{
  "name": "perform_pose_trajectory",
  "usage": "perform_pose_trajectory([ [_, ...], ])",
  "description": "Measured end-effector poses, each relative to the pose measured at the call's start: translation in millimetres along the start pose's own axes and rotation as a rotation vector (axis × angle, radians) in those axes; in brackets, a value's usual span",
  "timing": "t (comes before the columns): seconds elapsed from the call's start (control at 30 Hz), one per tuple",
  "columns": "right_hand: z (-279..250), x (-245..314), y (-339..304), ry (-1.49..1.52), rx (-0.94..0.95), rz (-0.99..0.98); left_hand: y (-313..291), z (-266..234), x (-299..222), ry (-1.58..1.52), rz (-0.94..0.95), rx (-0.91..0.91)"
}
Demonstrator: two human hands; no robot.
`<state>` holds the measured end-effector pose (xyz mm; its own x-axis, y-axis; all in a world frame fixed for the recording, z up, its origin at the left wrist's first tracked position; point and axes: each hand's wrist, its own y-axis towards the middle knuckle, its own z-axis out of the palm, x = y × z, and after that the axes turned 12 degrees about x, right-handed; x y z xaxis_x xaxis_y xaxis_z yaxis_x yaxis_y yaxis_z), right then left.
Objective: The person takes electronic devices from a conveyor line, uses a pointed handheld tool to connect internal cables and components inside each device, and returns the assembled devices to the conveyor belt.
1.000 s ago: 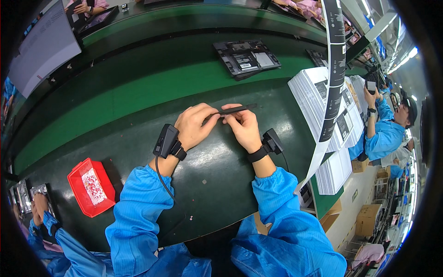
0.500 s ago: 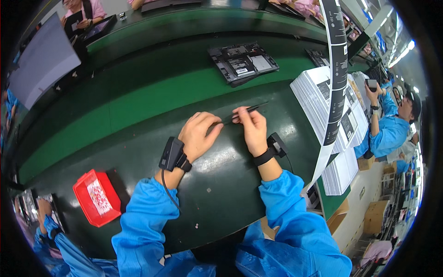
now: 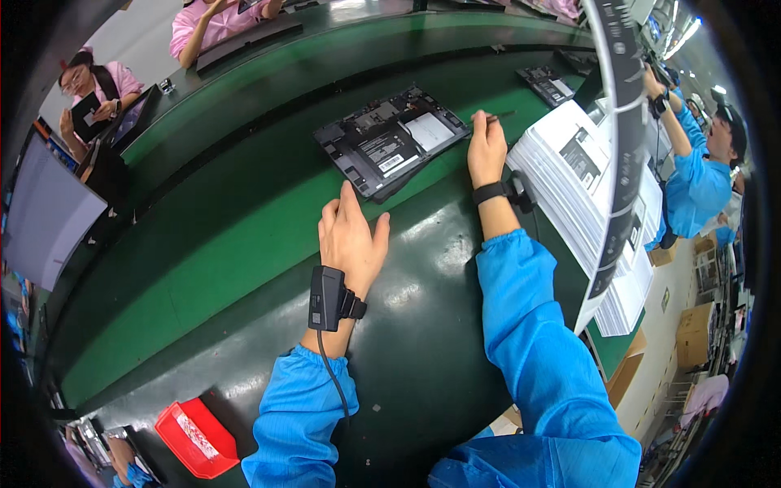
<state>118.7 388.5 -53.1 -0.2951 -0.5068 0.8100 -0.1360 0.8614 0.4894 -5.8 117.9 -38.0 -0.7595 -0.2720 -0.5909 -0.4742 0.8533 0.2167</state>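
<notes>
Presently, the left hand (image 3: 351, 240) has spread fingers, an opened dark device (image 3: 389, 145) just beyond their tips; beside its right edge, the right hand (image 3: 486, 153) pinches a slim dark item (image 3: 503, 115).

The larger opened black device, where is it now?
In the head view, the device lies above centre on the green strip, beyond the left hand and left of the right hand.
</notes>
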Motion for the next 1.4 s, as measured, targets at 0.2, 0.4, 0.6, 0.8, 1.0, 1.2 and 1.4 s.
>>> perform_pose_trajectory([
  [0.2,-6.4,13.6,24.6,-0.099,0.361,0.111,16.9,2.0,-8.8,0.032,-0.061,0.072],
  [0.4,-18.6,-5.0,3.0,0.401,0.378,0.008,16.2,6.5,-1.3,-0.579,-0.138,-0.216],
  [0.6,-65.9,29.4,-82.8,0.580,0.524,0.088,-49.1,-13.9,-8.5,-0.697,-0.107,-0.443],
  [0.8,-135.5,61.5,-155.2,0.705,0.554,0.227,-195.2,-53.4,-30.0,-0.949,-0.188,-0.301],
  [1.0,-211.7,86.9,-240.3,0.624,0.750,0.308,-340.9,-101.0,-16.5,-0.825,-0.367,-0.106],
  [1.2,-266.1,114.5,-316.8,0.672,0.746,0.243,-338.8,-171.1,-32.1,-0.196,-0.207,0.144],
  [1.4,-252.5,157.7,-319.6,0.662,0.605,0.179,-246.6,-127.8,-35.5,-0.113,0.204,0.094],
])
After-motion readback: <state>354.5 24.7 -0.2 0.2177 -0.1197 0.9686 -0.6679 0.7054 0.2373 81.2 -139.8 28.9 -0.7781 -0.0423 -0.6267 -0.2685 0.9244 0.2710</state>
